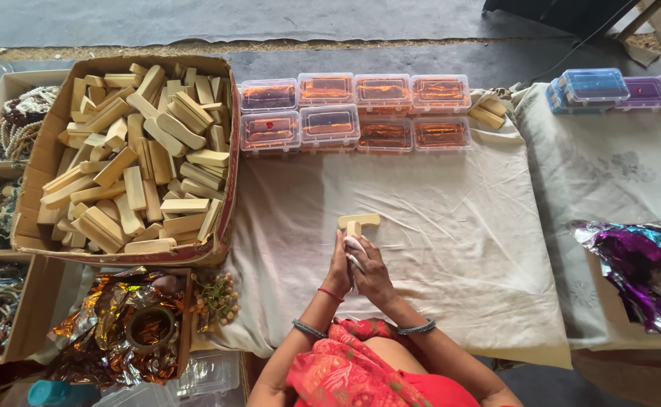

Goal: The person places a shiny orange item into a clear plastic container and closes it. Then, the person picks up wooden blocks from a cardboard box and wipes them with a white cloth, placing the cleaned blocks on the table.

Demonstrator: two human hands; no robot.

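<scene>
My left hand [338, 269] and my right hand [372, 275] are pressed together over the cream cloth [451, 249], both closed around a pale wooden stick [353, 227] wrapped in something white. A second wooden stick [359, 220] lies crosswise at the tip of the held one, touching it. What exactly the white wrap is I cannot tell.
A cardboard box [228, 203] heaped with wooden sticks sits at left. Several clear lidded boxes with orange contents [354, 113] line the far edge. Blue and purple boxes [594, 85] stand at right, shiny foil [639, 264] below them, bead strings [21, 113] far left.
</scene>
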